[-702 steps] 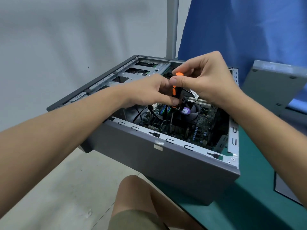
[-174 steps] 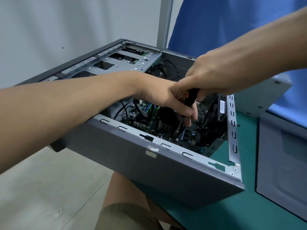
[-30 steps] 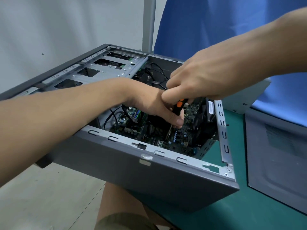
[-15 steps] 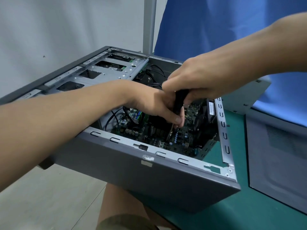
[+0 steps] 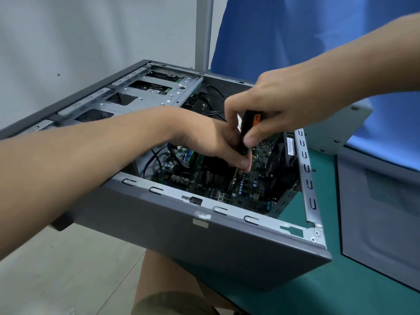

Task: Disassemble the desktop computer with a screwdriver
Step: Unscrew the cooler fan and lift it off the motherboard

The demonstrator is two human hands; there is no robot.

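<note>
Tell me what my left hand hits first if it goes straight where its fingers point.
Likely the motherboard, just below the left hand holding the screwdriver; depth is unclear, so the black fan could come first.

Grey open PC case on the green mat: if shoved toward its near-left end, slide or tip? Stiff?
Likely stiff: the grey sheet-metal computer case has folded rims and a metal drive cage. Probably heavy for its size, green motherboard still inside. Its near-left end seems to overhang the green table mat, so a shove that way may tip it.

The black-and-orange plastic screwdriver (image 5: 246,133) has turned, showing its orange strip again. The right hand (image 5: 279,103) has spread its fingers slightly.
</note>
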